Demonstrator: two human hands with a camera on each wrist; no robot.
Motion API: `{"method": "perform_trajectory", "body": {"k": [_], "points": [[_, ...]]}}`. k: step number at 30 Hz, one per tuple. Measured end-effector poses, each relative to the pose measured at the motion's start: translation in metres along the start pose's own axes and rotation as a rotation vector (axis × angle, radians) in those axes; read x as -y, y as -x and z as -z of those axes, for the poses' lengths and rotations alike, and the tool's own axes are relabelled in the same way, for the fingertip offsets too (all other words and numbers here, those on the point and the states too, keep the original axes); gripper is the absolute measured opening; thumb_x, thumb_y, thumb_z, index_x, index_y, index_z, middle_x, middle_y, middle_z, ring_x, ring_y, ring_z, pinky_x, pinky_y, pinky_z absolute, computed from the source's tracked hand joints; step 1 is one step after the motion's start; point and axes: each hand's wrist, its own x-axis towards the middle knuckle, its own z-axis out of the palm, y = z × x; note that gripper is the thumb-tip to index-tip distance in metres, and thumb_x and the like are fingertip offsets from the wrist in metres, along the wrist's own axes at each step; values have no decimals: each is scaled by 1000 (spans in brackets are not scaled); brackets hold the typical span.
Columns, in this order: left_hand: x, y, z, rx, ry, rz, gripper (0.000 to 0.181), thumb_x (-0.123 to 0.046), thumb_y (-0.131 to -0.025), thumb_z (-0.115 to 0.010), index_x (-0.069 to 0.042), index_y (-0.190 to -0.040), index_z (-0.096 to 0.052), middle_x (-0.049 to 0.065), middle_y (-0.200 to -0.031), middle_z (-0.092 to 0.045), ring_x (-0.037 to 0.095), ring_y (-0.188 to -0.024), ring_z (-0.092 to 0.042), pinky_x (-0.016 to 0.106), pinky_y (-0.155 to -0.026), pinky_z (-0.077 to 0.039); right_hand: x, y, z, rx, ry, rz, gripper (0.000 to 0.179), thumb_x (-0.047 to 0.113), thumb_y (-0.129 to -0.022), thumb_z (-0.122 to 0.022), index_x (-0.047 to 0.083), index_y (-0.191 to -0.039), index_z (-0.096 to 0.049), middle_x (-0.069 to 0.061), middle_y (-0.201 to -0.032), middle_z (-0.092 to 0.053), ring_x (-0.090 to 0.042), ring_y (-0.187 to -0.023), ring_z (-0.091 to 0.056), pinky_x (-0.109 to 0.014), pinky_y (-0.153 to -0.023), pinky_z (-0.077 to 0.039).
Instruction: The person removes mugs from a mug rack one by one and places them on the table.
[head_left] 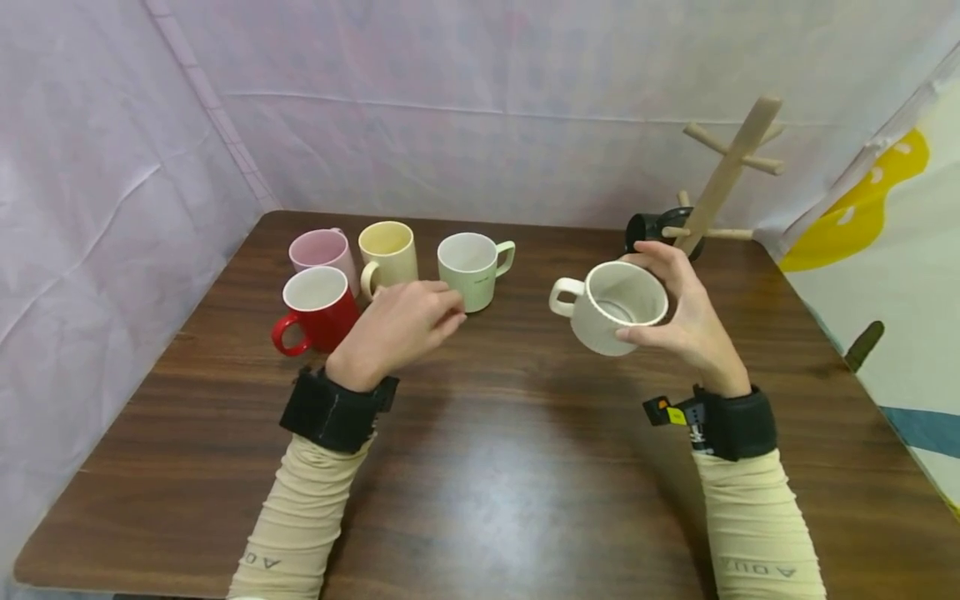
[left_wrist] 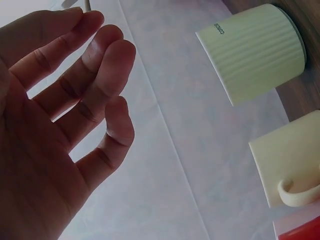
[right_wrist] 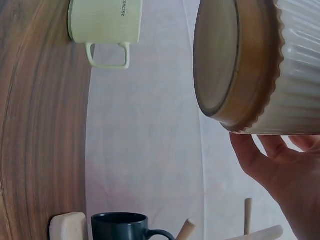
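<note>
My right hand (head_left: 690, 321) grips a white ribbed mug (head_left: 596, 329) by its body, thumb on the near side and fingers on the far side. The mug is raised above the table, its handle pointing left; its pale brown underside shows in the right wrist view. My left hand (head_left: 405, 329) hovers with loosely bent fingers and holds nothing. Just beyond it stand a light green mug (head_left: 471, 287) and a cream-yellow mug (head_left: 397, 265). To its left are a red mug (head_left: 335, 321) and, behind that, a pink mug (head_left: 343, 257), partly hidden.
A wooden mug tree (head_left: 723, 179) with several pegs stands at the back right, looking tilted in the head view. A dark mug (right_wrist: 117, 227) is beside its post. White cloth (head_left: 450, 158) hangs behind the brown wooden table (head_left: 487, 467). A patterned cloth hangs at the right.
</note>
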Motion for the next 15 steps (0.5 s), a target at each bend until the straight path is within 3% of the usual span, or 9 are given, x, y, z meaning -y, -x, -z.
{"method": "perform_trajectory", "body": {"k": [6,15], "points": [[-2,-1,-2,-9,45,-54,4,-11,-93,-72,-7,-94,-74,3,-88,-69,20,-76,-65,37,-70,-55,3,1,-5,34,13,19,95,-20,-64,-78,6,-148,-40,-4,-134,-58,-20,-116,-52,-26,-94,-38],[-8,-2,-1,0,79,-87,5,-12,-93,-73,-8,-95,-74,2,-90,-70,19,-77,-65,37,-72,-55,8,0,-12,72,33,67,97,-18,-59,-81,3,-146,-42,-7,-132,-60,-20,-115,-53,-27,-96,-37]]}}
